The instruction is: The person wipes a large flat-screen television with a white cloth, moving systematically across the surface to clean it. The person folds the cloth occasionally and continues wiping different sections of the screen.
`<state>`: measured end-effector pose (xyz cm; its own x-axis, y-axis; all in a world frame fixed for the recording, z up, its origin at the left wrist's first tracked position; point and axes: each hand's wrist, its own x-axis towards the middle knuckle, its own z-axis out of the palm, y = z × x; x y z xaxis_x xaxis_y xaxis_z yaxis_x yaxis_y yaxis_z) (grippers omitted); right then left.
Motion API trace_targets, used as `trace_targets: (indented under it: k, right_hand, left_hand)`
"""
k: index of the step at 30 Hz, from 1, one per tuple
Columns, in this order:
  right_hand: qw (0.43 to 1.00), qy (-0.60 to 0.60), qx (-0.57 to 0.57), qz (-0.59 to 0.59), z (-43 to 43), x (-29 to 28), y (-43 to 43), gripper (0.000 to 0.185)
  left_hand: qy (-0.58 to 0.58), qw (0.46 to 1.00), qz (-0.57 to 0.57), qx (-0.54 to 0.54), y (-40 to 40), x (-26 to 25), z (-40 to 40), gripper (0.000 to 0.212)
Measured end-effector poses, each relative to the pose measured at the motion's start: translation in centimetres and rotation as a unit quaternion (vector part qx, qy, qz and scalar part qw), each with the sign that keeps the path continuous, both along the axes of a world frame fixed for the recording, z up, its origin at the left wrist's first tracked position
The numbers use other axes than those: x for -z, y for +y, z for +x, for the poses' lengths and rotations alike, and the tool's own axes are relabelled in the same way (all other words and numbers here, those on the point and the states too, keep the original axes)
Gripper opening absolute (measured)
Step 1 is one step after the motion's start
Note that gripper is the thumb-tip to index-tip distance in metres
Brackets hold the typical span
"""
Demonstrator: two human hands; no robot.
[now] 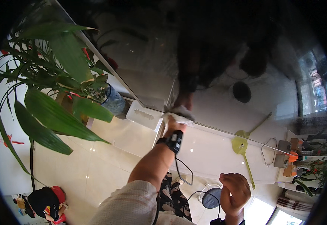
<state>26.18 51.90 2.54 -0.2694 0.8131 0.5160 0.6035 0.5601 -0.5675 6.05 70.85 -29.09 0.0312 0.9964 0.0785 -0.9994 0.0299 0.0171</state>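
My left hand point(174, 125) is stretched forward and holds a pale crumpled cloth point(180, 118). The cloth presses against the lower edge of a large glossy dark TV screen point(208, 92), which mirrors the hand and arm. A black device with a cable is strapped on that wrist. My right hand point(235, 194) hangs at the lower right, empty, its fingers loosely bent and apart from the thumb. Below the screen runs a white cabinet top point(205, 146). A yellow-green fly swatter point(240, 142) leans there against the screen, right of the cloth.
At left, broad-leaved plants point(56, 118) in a blue glass vase point(114, 102) overhang the screen's corner. A white tissue box point(143, 115) stands beside the cloth. Small boxes point(288, 170) crowd the cabinet's right end. A round stool point(212, 197) is below; another person point(45, 201) bends at lower left.
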Motion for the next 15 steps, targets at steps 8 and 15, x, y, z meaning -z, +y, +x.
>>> trace_targets:
  k: [8, 15]
  right_hand:
    - [0.999, -0.034, 0.000, -0.010, 2.7, -1.2, -2.2, 0.025]
    - [0.999, -0.002, 0.019, -0.031, 5.1, -0.4, -4.7, 0.023]
  left_hand:
    - [0.057, 0.955, -0.292, 0.021, -0.8, -6.4, 1.4, 0.042]
    - [0.490, 0.730, -0.220, -0.422, -0.5, -18.7, -5.8, 0.063]
